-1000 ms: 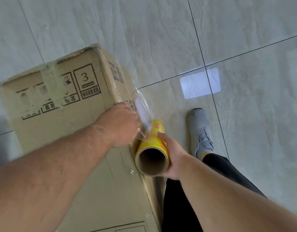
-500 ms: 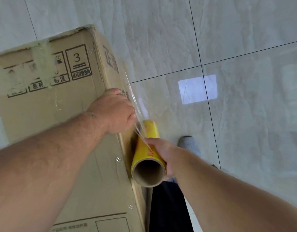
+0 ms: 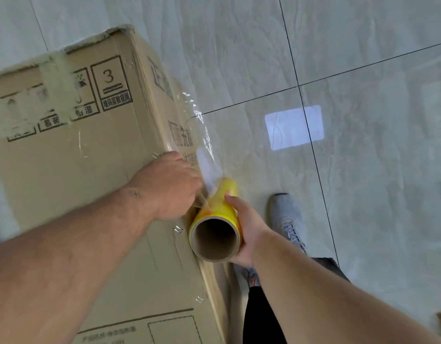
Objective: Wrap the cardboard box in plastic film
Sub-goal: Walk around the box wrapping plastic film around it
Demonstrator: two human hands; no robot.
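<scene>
The cardboard box (image 3: 73, 175) stands on the tiled floor (image 3: 363, 58), filling the left half of the view, its right vertical face turned toward your right shoe (image 3: 286, 217). Your left hand (image 3: 169, 187) curls over the box's upper right edge, fingers out of sight on the side face, apparently pinning the plastic film (image 3: 202, 145) there. Your right hand (image 3: 246, 232) grips the yellow film roll (image 3: 215, 219), held just beside that edge, cardboard core facing you.

Expect the film to be thin, clingy and easily torn; keep it taut and hold the roll by its body. The box looks stiff but dented at its far top corner.

Legible markings: the numeral 3 in a stacking symbol, an umbrella symbol, and Chinese characters too blurred to read reliably.
</scene>
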